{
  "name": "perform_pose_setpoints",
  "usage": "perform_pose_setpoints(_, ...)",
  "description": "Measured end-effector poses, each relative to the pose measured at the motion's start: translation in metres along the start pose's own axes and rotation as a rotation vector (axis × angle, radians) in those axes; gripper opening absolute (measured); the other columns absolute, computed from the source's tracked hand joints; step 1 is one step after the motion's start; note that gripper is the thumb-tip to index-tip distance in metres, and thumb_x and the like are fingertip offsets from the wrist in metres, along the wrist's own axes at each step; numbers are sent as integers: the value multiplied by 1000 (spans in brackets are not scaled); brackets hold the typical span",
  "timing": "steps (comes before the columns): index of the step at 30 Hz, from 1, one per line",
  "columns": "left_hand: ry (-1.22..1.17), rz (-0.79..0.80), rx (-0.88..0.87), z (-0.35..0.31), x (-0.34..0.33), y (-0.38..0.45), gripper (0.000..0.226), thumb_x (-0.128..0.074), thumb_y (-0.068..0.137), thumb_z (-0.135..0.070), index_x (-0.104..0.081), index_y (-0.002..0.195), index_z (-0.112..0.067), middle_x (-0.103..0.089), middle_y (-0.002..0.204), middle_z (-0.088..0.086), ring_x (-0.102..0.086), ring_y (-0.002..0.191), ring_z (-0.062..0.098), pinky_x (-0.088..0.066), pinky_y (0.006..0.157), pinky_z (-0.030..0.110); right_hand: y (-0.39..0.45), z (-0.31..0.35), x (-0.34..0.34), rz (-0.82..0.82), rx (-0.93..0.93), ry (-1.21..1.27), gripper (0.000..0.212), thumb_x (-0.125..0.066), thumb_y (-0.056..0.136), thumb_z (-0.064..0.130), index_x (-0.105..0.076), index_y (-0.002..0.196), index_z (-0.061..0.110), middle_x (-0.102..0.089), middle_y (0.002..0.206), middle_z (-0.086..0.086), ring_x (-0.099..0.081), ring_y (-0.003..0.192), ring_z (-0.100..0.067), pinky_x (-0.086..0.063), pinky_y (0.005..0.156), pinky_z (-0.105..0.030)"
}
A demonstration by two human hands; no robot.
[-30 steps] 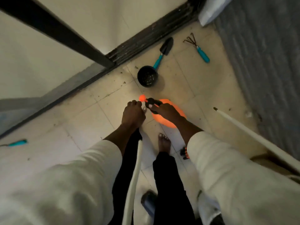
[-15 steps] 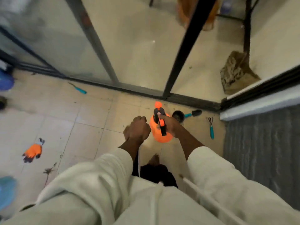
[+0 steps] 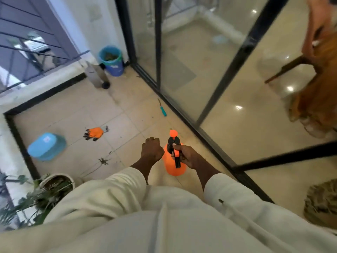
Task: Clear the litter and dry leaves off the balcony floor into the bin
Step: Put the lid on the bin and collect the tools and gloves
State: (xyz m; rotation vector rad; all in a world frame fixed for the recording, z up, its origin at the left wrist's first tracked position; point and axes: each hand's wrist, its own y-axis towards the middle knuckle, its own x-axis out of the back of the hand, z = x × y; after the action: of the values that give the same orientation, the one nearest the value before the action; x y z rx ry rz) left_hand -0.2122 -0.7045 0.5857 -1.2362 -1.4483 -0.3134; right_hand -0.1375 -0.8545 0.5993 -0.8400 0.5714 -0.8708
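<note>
My right hand (image 3: 186, 156) grips the black trigger handle of an orange spray bottle (image 3: 174, 168) and holds it above the tiled balcony floor. My left hand (image 3: 152, 149) is a closed fist just left of the bottle, and nothing shows in it. A blue bin (image 3: 111, 60) with leaves inside stands in the far corner. A dry leaf with a long stem (image 3: 103, 161) lies on the tiles to the left of my hands, with small specks of litter scattered around it.
An orange glove (image 3: 94, 133) and an upturned blue tub (image 3: 46, 146) lie at left. A teal-handled tool (image 3: 162, 108) lies by the glass door track. A potted plant (image 3: 56, 181) stands at lower left. A grey container (image 3: 95, 73) leans beside the bin. A person stands behind the glass (image 3: 321, 70).
My view swung up and left from the floor near the tools toward the bin corner. My right hand keeps its grip on the orange spray bottle, now lifted; my left stays fisted.
</note>
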Motion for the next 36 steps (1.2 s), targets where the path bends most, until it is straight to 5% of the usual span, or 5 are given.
perform_pose_setpoints(5,-70,-32,126,94,65,38,33,-52,87,-22,-57,116,-6,-52,119,16,-47,114,36,-41,91,42,60,73,-99,13,9,-189,15,-68,90,19,-65,99,8,-60,82,-6,-54,72,-17,-43,73,-28)
perform_pose_setpoints(11,-158,-89,303,183,125,76,35,-51,87,-20,-56,119,-6,-51,123,16,-47,118,36,-42,94,42,121,150,-206,-92,36,-708,28,-73,80,10,-52,63,9,-49,67,-6,-42,58,-17,-33,57,-27)
perform_pose_setpoints(16,-186,-124,411,235,160,112,36,-52,87,-20,-57,120,-5,-52,125,18,-48,120,36,-42,95,43,166,196,-277,-46,120,-960,22,-72,77,12,-55,66,5,-55,62,-11,-53,53,-25,-46,62,-33)
perform_pose_setpoints(26,-238,-147,611,327,249,247,36,-49,85,-16,-55,120,-7,-51,125,15,-45,121,34,-40,97,42,281,329,-408,80,210,-1063,22,-72,73,17,-64,87,1,-66,74,-13,-69,60,-30,-61,69,-38)
perform_pose_setpoints(36,-291,-217,724,425,372,366,38,-51,86,-17,-53,123,-6,-51,127,13,-45,121,33,-40,97,42,376,465,-541,163,257,-1093,14,-70,76,11,-58,71,7,-61,65,-8,-71,71,-37,-59,79,-50)
